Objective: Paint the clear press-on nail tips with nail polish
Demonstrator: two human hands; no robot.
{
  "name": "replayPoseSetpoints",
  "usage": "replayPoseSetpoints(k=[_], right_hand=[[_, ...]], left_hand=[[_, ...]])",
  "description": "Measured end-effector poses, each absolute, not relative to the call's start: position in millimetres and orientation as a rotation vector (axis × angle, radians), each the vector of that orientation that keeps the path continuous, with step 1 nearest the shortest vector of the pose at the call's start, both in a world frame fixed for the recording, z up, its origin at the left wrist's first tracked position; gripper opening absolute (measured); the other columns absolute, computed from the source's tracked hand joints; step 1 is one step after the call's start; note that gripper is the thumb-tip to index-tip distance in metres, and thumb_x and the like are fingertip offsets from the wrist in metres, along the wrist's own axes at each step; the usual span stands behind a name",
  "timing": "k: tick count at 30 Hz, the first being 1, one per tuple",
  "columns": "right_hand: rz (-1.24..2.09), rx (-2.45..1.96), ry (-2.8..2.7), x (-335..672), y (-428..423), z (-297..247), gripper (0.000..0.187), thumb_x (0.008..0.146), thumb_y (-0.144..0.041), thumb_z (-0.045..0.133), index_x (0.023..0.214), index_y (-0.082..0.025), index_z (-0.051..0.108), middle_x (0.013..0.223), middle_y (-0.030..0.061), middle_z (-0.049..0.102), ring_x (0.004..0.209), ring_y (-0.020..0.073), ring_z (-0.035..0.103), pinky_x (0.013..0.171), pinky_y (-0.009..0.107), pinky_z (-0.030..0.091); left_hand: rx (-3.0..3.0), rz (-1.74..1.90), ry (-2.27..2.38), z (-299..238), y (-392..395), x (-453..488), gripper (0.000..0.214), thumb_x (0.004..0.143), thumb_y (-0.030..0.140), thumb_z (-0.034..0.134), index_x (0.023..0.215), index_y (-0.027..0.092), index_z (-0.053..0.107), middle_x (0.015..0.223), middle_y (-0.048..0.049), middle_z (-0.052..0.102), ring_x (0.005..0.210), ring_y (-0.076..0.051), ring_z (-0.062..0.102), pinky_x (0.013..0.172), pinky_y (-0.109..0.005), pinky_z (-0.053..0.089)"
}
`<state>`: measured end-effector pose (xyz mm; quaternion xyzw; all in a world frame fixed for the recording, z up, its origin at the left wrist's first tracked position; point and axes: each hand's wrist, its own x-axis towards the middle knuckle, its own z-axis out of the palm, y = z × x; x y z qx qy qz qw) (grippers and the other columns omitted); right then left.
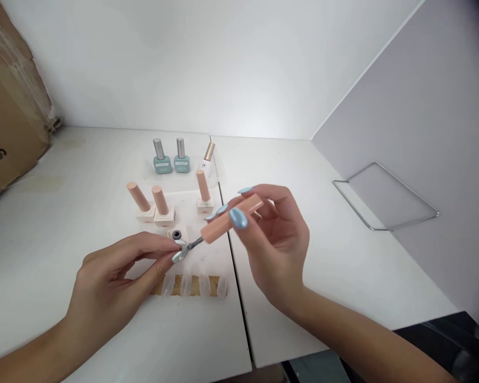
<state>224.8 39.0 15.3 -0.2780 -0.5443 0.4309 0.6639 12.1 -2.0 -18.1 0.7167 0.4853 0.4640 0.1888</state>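
My right hand (277, 239) pinches the peach cap of a nail polish brush (229, 221), its bristle tip pointing left and down. The tip meets a small false nail (179, 255) that my left hand (112, 282) holds between thumb and fingertips. Just behind the nail stands an open peach polish bottle (177, 234) with a dark neck. Below both hands lies a brown strip (191, 285) carrying several clear false nails.
Three capped peach bottles (159, 205) stand behind the open one. Two teal bottles (171, 158) and a white gold-capped bottle (207, 158) sit farther back. A cardboard box (8, 106) is at the left, a wire frame (387, 197) at the right, a seam (233, 255) splits the white table.
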Motion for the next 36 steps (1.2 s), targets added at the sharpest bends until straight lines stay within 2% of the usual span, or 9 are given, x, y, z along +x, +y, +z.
replayPoseSetpoints(k=[3,7,10,15,19,22,25,32,36], right_hand=[[0.906,-0.561,-1.347,222.7,37.2,15.3,0.021,0.09,-0.025,0.08,0.1,-0.029,0.062,0.079,-0.0059,0.073,0.069,0.0122,0.076,0.061,0.027,0.067],[0.869,-0.661,-1.302,222.1,38.7,13.5,0.022,0.09,-0.02,0.079,0.098,-0.028,0.061,0.079,-0.0071,0.071,0.071,0.0109,0.075,0.065,0.026,0.067],[0.85,-0.715,-1.243,222.6,40.4,14.7,0.024,0.088,-0.013,0.077,0.095,-0.028,0.06,0.077,-0.0085,0.07,0.071,0.0105,0.075,0.065,0.026,0.065],[0.86,-0.594,-1.322,221.6,37.8,17.6,0.021,0.09,-0.021,0.08,0.097,-0.029,0.062,0.074,-0.008,0.071,0.067,0.0111,0.074,0.062,0.027,0.065],[0.916,-0.573,-1.331,221.1,35.7,14.9,0.02,0.089,-0.02,0.081,0.096,-0.029,0.065,0.075,-0.0072,0.073,0.069,0.0109,0.074,0.06,0.026,0.063],[0.933,-0.675,-1.229,222.9,37.4,14.7,0.021,0.087,-0.017,0.082,0.093,-0.029,0.065,0.074,-0.008,0.072,0.069,0.0107,0.074,0.065,0.027,0.064],[0.916,-0.705,-1.175,224.5,39.3,16.9,0.021,0.088,-0.015,0.08,0.091,-0.029,0.064,0.07,-0.009,0.071,0.068,0.0109,0.075,0.07,0.029,0.065],[0.922,-0.585,-1.303,221.3,35.6,17.1,0.021,0.088,-0.025,0.083,0.095,-0.029,0.064,0.075,-0.007,0.073,0.066,0.0116,0.074,0.061,0.028,0.065],[0.981,-0.682,-1.269,222.1,36.3,15.9,0.021,0.088,-0.024,0.081,0.095,-0.029,0.062,0.074,-0.0072,0.074,0.07,0.0134,0.077,0.067,0.031,0.067]], left_hand=[[2.052,1.263,1.37,-15.3,-1.2,12.0,0.013,0.096,0.024,0.072,0.103,0.035,0.076,0.095,0.0088,0.08,0.077,-0.01,0.073,0.069,-0.015,0.061],[2.081,1.278,1.373,-17.1,-3.3,10.0,0.015,0.097,0.024,0.072,0.105,0.035,0.076,0.096,0.009,0.08,0.081,-0.01,0.074,0.072,-0.016,0.061],[2.097,1.28,1.379,-18.2,-5.3,8.5,0.015,0.096,0.023,0.072,0.105,0.035,0.075,0.098,0.0084,0.08,0.082,-0.012,0.074,0.069,-0.017,0.061],[2.136,1.28,1.377,-10.8,-4.8,11.0,0.014,0.097,0.023,0.069,0.102,0.035,0.075,0.092,0.0074,0.08,0.074,-0.014,0.074,0.063,-0.022,0.061],[2.155,1.265,1.367,-10.0,-5.4,13.0,0.016,0.096,0.023,0.07,0.104,0.035,0.075,0.095,0.0063,0.081,0.073,-0.015,0.074,0.061,-0.025,0.061],[2.154,1.276,1.383,-13.1,-6.8,13.7,0.015,0.096,0.023,0.071,0.103,0.035,0.076,0.095,0.0054,0.082,0.075,-0.017,0.076,0.061,-0.027,0.062],[2.156,1.282,1.387,-14.5,-7.6,13.7,0.013,0.096,0.024,0.071,0.102,0.035,0.076,0.094,0.0059,0.082,0.075,-0.017,0.076,0.062,-0.026,0.062],[2.17,1.265,1.352,-12.9,-5.9,11.5,0.017,0.097,0.021,0.07,0.104,0.035,0.074,0.095,0.0062,0.081,0.072,-0.014,0.073,0.063,-0.025,0.061],[2.168,1.265,1.36,-15.1,-6.0,12.4,0.017,0.096,0.021,0.07,0.104,0.035,0.075,0.097,0.0052,0.082,0.076,-0.016,0.076,0.063,-0.026,0.062]])
